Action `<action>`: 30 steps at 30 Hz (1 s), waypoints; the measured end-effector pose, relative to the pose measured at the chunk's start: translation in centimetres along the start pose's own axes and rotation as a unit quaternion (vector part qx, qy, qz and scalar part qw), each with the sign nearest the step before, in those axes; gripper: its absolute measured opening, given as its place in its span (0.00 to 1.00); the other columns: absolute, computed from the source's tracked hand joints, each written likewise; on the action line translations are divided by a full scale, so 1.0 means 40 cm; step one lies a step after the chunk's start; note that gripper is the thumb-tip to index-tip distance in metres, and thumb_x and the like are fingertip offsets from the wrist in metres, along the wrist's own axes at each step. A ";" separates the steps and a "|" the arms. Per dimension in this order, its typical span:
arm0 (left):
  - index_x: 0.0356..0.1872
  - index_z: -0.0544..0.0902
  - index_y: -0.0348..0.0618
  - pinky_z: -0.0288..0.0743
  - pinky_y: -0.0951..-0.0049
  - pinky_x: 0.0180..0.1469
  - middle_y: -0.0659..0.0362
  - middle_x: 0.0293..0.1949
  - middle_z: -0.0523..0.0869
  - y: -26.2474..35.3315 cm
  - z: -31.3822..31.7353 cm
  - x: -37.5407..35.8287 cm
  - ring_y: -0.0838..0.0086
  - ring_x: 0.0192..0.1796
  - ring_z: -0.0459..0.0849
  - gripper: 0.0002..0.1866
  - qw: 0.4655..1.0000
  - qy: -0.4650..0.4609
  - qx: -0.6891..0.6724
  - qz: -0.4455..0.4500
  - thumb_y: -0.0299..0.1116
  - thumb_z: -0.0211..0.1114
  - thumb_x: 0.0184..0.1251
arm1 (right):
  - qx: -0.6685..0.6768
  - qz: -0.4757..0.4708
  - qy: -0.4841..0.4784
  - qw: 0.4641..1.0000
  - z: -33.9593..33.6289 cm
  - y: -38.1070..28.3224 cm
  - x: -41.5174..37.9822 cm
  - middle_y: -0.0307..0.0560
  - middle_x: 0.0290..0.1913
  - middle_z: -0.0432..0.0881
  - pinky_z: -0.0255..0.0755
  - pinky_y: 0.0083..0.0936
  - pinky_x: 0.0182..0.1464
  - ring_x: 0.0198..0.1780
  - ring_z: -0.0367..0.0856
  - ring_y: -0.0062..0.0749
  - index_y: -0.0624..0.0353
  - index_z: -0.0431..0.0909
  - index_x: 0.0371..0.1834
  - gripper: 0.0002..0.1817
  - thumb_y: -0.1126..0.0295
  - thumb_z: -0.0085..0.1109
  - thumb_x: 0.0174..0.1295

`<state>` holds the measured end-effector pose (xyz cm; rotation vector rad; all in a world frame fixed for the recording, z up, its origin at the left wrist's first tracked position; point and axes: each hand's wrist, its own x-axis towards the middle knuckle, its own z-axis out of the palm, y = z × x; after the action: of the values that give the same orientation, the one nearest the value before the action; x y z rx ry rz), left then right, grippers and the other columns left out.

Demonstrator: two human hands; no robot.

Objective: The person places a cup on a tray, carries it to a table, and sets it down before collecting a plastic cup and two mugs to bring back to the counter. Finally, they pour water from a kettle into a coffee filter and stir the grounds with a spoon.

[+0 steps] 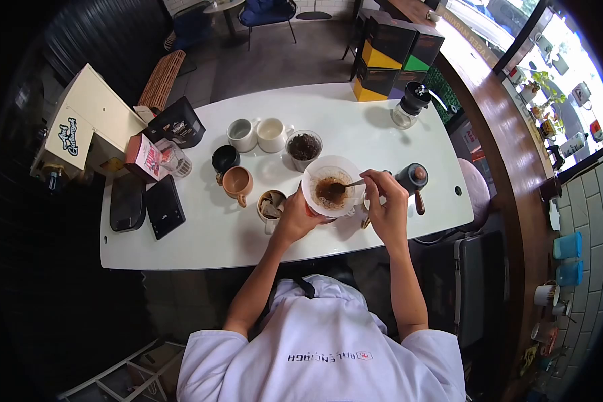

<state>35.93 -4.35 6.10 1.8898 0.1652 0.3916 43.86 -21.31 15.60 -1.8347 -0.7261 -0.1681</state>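
My left hand point(299, 217) is closed around the side of a coffee dripper lined with a white paper filter point(313, 177). Wet brown coffee point(328, 194) lies in the bottom of the filter. Between the fingertips of my right hand point(387, 203) is the handle of a spoon point(355, 183), its bowl dipped in the coffee. What supports the dripper is mostly hidden by my left hand. Just behind the dripper stands a cup of dark coffee grounds point(304, 146). Left of my left hand is a mug point(272, 204) with pale folded pieces inside.
Left on the white table point(208, 234) are a brown cup point(237, 182), a black cup point(225, 158), two pale mugs, a clear glass and a black scale point(164, 207). Right of my hand stands a dark pot with a wooden handle point(419, 202). A hand grinder point(405, 116) and boxes stand farther back.
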 end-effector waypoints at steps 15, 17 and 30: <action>0.52 0.74 0.33 0.81 0.65 0.48 0.47 0.42 0.86 -0.020 0.001 -0.003 0.59 0.44 0.87 0.31 0.997 0.005 0.067 0.029 0.26 0.77 0.43 | 0.010 0.023 -0.009 1.000 0.005 0.028 -0.003 0.42 0.22 0.72 0.62 0.20 0.26 0.23 0.68 0.18 0.70 0.80 0.39 0.06 0.80 0.54 0.64; 0.52 0.74 0.33 0.81 0.65 0.47 0.47 0.42 0.86 -0.023 0.003 -0.002 0.59 0.43 0.87 0.31 0.997 0.008 0.063 0.036 0.26 0.76 0.43 | 0.008 0.022 0.002 1.000 0.007 0.034 -0.003 0.41 0.22 0.72 0.61 0.19 0.25 0.23 0.67 0.16 0.70 0.80 0.39 0.06 0.79 0.54 0.64; 0.56 0.71 0.34 0.78 0.64 0.53 0.49 0.48 0.85 -0.026 0.014 -0.014 0.60 0.51 0.85 0.38 0.997 0.040 0.027 0.059 0.27 0.80 0.40 | -0.015 0.029 0.017 0.999 0.017 0.070 -0.015 0.33 0.20 0.72 0.58 0.14 0.25 0.23 0.65 0.10 0.71 0.80 0.36 0.08 0.77 0.53 0.67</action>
<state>35.70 -4.67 4.85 1.9439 0.1187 0.5495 44.80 -21.54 12.81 -1.8744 -0.6488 -0.1722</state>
